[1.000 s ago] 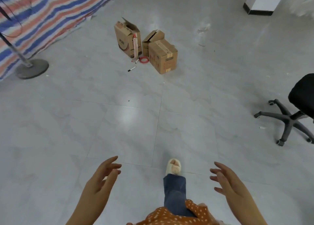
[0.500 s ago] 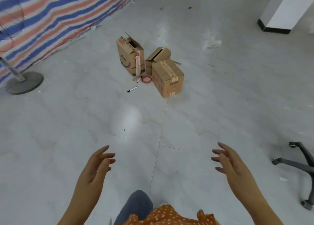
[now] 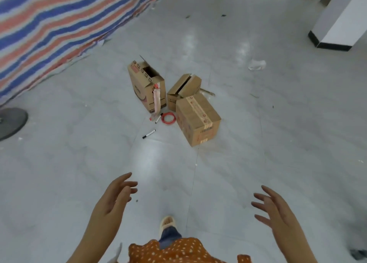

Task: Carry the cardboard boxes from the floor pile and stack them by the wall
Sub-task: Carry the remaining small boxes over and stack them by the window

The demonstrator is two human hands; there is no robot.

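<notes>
Boxes: three, grouped on the floor (image 3: 79, 163) at mid-frame, well ahead of both hands.
- Sealed box (image 3: 197, 118): nearest, taped shut, set at an angle.
- Small box (image 3: 183, 89): just behind the sealed box, top flaps open.
- Tall box (image 3: 146, 85): upright, left of the small box, top open, strip of tape (image 3: 156, 101) hanging down its front.

Loose items by the boxes: red coil (image 3: 168, 118) between tall and sealed boxes; one marker (image 3: 158, 118) beside the coil; second marker (image 3: 149, 134) lying apart, nearer the camera.

Left hand (image 3: 114, 198): raised at lower left, palm turned inward, fingers spread and relaxed, holding nothing.
Right hand (image 3: 274, 211): raised at lower right, palm turned inward, fingers spread and slightly bent, holding nothing.
Hands well apart, neither touching a box.

Foot (image 3: 167, 223) in a light slipper forward on the floor between the hands; orange dotted garment (image 3: 178, 250) at the bottom edge.

Floor: pale glossy tiles with light reflections and scattered debris.
Striped tarp (image 3: 59, 24) in blue, red and white at upper left.
Round stand base (image 3: 12, 121) at left edge.
White pillar (image 3: 341, 20) with dark skirting at upper right.
</notes>
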